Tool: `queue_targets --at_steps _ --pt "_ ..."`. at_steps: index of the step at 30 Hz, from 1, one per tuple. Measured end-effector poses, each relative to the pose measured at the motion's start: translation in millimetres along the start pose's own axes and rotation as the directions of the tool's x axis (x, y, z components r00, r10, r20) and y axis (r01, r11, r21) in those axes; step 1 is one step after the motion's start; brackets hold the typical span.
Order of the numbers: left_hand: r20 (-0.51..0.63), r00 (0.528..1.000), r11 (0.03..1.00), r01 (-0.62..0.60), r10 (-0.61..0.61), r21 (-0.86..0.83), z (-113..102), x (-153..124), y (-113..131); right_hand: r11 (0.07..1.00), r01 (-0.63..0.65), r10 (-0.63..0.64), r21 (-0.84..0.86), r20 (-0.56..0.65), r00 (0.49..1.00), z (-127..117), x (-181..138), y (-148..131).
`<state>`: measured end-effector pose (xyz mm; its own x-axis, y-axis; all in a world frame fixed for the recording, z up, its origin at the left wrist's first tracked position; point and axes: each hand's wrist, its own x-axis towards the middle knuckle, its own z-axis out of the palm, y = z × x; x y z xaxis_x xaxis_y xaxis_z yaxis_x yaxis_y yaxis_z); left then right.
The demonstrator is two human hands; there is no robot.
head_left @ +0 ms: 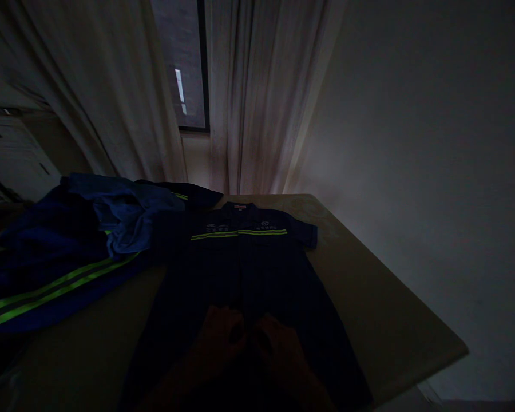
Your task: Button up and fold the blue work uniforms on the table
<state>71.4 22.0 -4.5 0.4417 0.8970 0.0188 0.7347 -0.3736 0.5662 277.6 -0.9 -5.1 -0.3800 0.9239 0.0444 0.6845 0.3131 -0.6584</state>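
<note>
A dark navy short-sleeved work shirt (pixel 261 269) lies spread face up, its collar pointing away from me. A yellow-green stripe crosses its chest, with small printed marks above. Low in the picture, my left hand (pixel 221 335) is closed at the middle of the shirt front, fingers curled together. Close beside it, my right hand (pixel 278 343) is likewise closed on the front of the shirt. Both seem to pinch the cloth along the centre opening, though the dim light hides the fingertips.
The shirt lies on a table (pixel 360 297) whose right edge runs beside a pale wall (pixel 433 200). On the left is a heap of blue clothing (pixel 129 209) with yellow-green stripes. Behind are curtains (pixel 266 103), a window (pixel 184 68) and a light cabinet (pixel 12 151).
</note>
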Motion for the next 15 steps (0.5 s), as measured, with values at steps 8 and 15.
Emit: queue_targets --at_steps 8,15 --pt "-0.001 0.992 0.985 -0.126 0.127 0.118 8 -3 4 0.954 -0.124 0.149 0.273 -0.070 0.986 -7 3 1" --pt "-0.211 0.952 0.969 -0.194 0.223 0.151 25 -3 7 0.926 -0.117 0.148 0.359 -0.058 0.987 -10 5 2"
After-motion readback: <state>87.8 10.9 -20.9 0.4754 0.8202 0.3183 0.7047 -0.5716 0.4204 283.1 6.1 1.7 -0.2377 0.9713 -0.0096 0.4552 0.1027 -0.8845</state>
